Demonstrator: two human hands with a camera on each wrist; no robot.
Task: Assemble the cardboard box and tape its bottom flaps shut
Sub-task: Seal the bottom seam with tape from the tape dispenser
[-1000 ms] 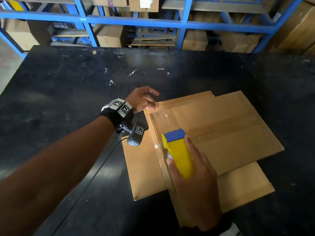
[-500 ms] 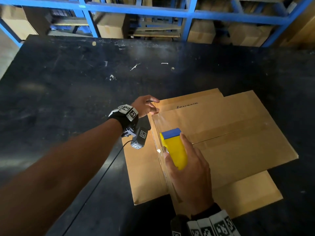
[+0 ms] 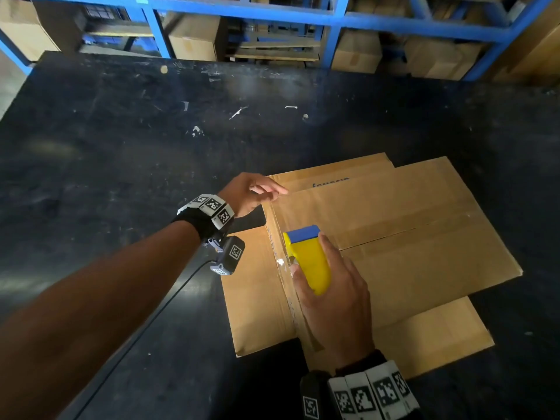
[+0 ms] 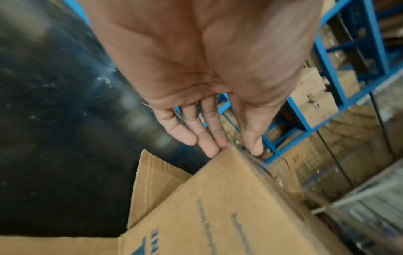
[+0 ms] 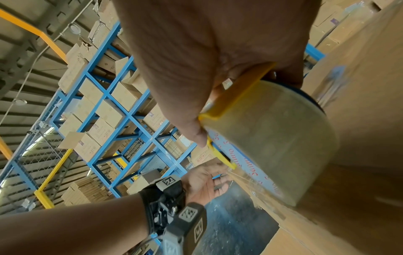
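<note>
The cardboard box (image 3: 394, 225) stands on the black table (image 3: 121, 147) with its folded flaps facing up and its other flaps splayed flat around it. My right hand (image 3: 336, 298) grips a yellow and blue tape dispenser (image 3: 309, 259) at the box's left top edge. The clear tape roll (image 5: 272, 138) lies against the cardboard in the right wrist view. A glossy strip of tape (image 3: 277, 228) runs along that edge to the far left corner. My left hand (image 3: 257, 192) touches that corner with straight fingers (image 4: 209, 138), thumb on one side and fingers on the other.
Blue shelving (image 3: 333, 16) stacked with cartons (image 3: 194, 40) stands behind the table's far edge. Splayed flaps (image 3: 254, 292) lie flat on the table to the left of and in front of the box. Small white scraps (image 3: 197, 130) dot the table.
My left hand has come down from hovering with curled fingers to touching the box's far left corner with straight fingers. My right hand keeps the dispenser at the left edge.
</note>
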